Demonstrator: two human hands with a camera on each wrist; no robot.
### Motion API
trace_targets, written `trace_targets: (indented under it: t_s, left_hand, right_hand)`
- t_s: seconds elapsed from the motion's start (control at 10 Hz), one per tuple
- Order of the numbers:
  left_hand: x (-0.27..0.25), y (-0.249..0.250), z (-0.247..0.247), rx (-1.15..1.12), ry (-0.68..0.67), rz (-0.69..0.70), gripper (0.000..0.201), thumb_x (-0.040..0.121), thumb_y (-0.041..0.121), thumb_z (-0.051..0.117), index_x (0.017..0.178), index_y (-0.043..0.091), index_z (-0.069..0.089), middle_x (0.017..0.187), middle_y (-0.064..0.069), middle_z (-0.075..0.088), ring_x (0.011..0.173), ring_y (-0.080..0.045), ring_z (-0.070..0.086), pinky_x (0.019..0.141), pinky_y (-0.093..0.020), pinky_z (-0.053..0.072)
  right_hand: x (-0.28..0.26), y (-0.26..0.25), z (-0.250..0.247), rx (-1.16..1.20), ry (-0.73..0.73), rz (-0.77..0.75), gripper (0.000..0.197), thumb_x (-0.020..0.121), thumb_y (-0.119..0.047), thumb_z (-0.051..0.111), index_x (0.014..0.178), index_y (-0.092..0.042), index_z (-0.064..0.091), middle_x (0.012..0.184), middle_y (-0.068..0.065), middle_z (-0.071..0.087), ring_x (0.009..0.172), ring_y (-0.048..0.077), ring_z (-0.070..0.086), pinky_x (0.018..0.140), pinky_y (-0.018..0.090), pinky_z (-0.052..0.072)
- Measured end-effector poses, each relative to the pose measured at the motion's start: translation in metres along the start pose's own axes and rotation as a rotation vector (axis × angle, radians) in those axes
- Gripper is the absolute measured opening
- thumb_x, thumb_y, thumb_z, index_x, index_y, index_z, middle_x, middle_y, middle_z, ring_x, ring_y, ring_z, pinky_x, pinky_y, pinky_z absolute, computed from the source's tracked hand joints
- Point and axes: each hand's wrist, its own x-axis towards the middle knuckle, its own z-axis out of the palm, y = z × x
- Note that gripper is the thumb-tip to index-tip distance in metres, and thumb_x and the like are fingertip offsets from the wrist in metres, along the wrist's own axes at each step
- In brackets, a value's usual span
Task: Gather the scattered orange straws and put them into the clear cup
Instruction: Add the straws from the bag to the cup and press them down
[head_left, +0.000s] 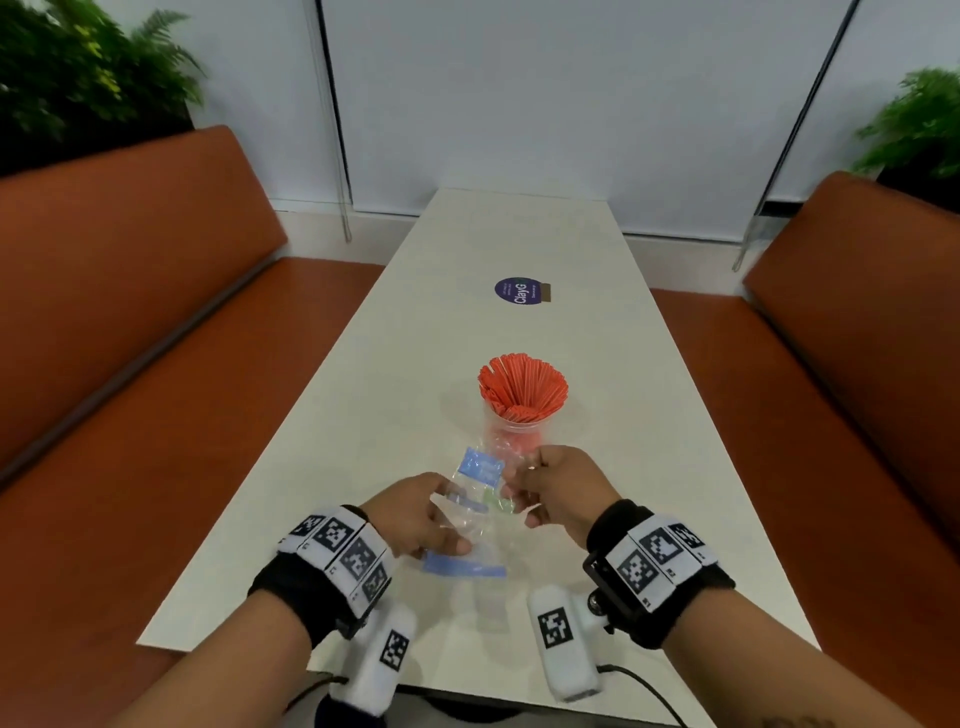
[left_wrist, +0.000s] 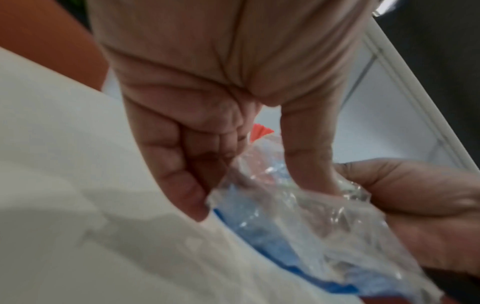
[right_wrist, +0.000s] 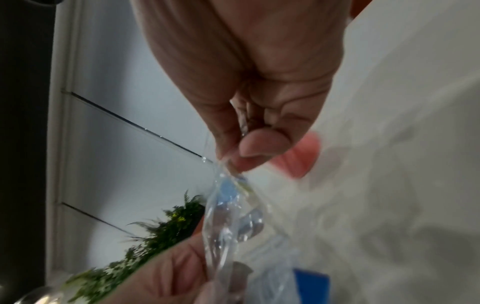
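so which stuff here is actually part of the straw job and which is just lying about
Part of the job: orange straws, standing in the clear cup.

Just about: crinkly plastic bag held by left hand and right hand; round sticker; table.

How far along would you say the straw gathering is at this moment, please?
Mostly done: the orange straws stand fanned in the clear plastic cup, and none show loose on the white table. In hand: the left hand and right hand both grip a crinkled clear plastic bag with blue print. Only that wrapper remains.

Head view downward over table (head_left: 649, 467); wrist views close, sharing bag (left_wrist: 298, 216).
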Motion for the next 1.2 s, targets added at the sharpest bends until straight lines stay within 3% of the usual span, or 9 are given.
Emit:
trace_targets:
  t_s: [0.2, 0.4, 0.5, 0.6, 0.8, 0.9, 1.0, 1.1, 1.2]
  left_hand:
    - [-0.047, -0.042, -0.048, -0.168, 0.138, -0.008, 0.04, 0.076, -0.005, 0.068, 0.104, 0.019, 0.055, 0.047, 0.007, 0.056, 0.043, 0.0, 0.051, 0.044, -0.014, 0.042]
    - [-0.079, -0.084, -0.089, -0.195, 0.394, -0.123, 0.031, 0.078, -0.004, 0.066, 0.095, 0.016, 0.049, 0.048, 0.004, 0.058, 0.045, -0.006, 0.051, 0.045, -0.017, 0.04]
    - [-0.082, -0.099, -0.094, -0.049, 0.489, -0.205, 0.042, 0.079, 0.003, 0.067, 0.112, 0.018, 0.045, 0.068, -0.001, 0.062, 0.064, -0.018, 0.056, 0.059, -0.026, 0.045]
    - [-0.082, -0.105, -0.091, 0.13, 0.579, -0.247, 0.055, 0.081, 0.002, 0.061, 0.128, 0.022, 0.039, 0.07, 0.003, 0.058, 0.066, -0.012, 0.056, 0.063, -0.02, 0.044]
    - [-0.08, -0.106, -0.081, 0.507, 0.458, -0.373, 0.099, 0.068, -0.006, 0.067, 0.142, 0.04, 0.021, 0.116, -0.003, 0.048, 0.096, -0.021, 0.058, 0.084, -0.034, 0.053]
    - [-0.082, -0.11, -0.074, 0.624, 0.437, -0.351, 0.1, 0.063, -0.003, 0.069, 0.14, 0.042, 0.025, 0.113, 0.001, 0.04, 0.096, -0.02, 0.052, 0.082, -0.032, 0.051]
    - [-0.082, -0.112, -0.077, 0.625, 0.434, -0.344, 0.098, 0.065, -0.001, 0.067, 0.141, 0.041, 0.023, 0.116, 0.001, 0.041, 0.099, -0.019, 0.049, 0.084, -0.03, 0.049]
    - [-0.079, -0.107, -0.083, 0.613, 0.521, -0.316, 0.072, 0.086, 0.009, 0.053, 0.145, 0.034, 0.021, 0.128, -0.001, 0.043, 0.111, -0.019, 0.047, 0.095, -0.034, 0.047]
    - [-0.084, -0.091, -0.089, 0.652, 0.65, -0.224, 0.05, 0.097, 0.018, 0.033, 0.146, 0.024, 0.022, 0.143, -0.004, 0.036, 0.125, -0.021, 0.04, 0.102, -0.036, 0.042]
  right_hand:
    - [0.021, -0.029, 0.068, -0.032, -0.13, -0.087, 0.022, 0.087, 0.003, 0.056, 0.068, -0.007, 0.054, 0.061, 0.011, 0.058, 0.044, 0.016, 0.048, 0.036, 0.019, 0.04]
    - [0.047, -0.034, 0.134, -0.167, -0.203, -0.095, 0.023, 0.088, -0.001, 0.056, 0.066, -0.009, 0.052, 0.058, 0.011, 0.054, 0.043, 0.017, 0.043, 0.039, 0.021, 0.037]
    - [0.061, -0.026, 0.161, -0.336, -0.204, -0.091, 0.017, 0.086, -0.005, 0.056, 0.071, -0.01, 0.049, 0.057, 0.007, 0.053, 0.044, 0.016, 0.044, 0.04, 0.021, 0.037]
    - [0.077, -0.017, 0.179, -0.517, -0.209, -0.127, 0.028, 0.083, -0.009, 0.06, 0.063, -0.014, 0.041, 0.065, 0.009, 0.056, 0.053, 0.022, 0.048, 0.045, 0.025, 0.037]
    - [0.094, -0.014, 0.191, -0.885, -0.222, -0.157, 0.03, 0.08, -0.022, 0.064, 0.063, -0.013, 0.041, 0.071, 0.007, 0.054, 0.069, 0.024, 0.051, 0.058, 0.027, 0.04]
    - [0.099, -0.015, 0.193, -0.99, -0.212, -0.15, 0.025, 0.08, -0.027, 0.063, 0.085, -0.01, 0.046, 0.078, 0.003, 0.052, 0.076, 0.024, 0.052, 0.048, 0.024, 0.033]
    - [0.093, -0.019, 0.188, -0.999, -0.226, -0.115, 0.054, 0.082, -0.04, 0.064, 0.116, -0.005, 0.042, 0.107, 0.01, 0.057, 0.097, 0.027, 0.058, 0.065, 0.027, 0.042]
    - [0.084, -0.022, 0.172, -0.943, -0.21, -0.106, 0.08, 0.083, -0.05, 0.06, 0.138, -0.003, 0.026, 0.131, 0.013, 0.052, 0.116, 0.029, 0.054, 0.089, 0.036, 0.046]
    - [0.062, -0.034, 0.148, -0.814, -0.182, -0.165, 0.078, 0.083, -0.054, 0.056, 0.137, -0.005, 0.028, 0.137, 0.011, 0.048, 0.119, 0.027, 0.052, 0.093, 0.035, 0.043]
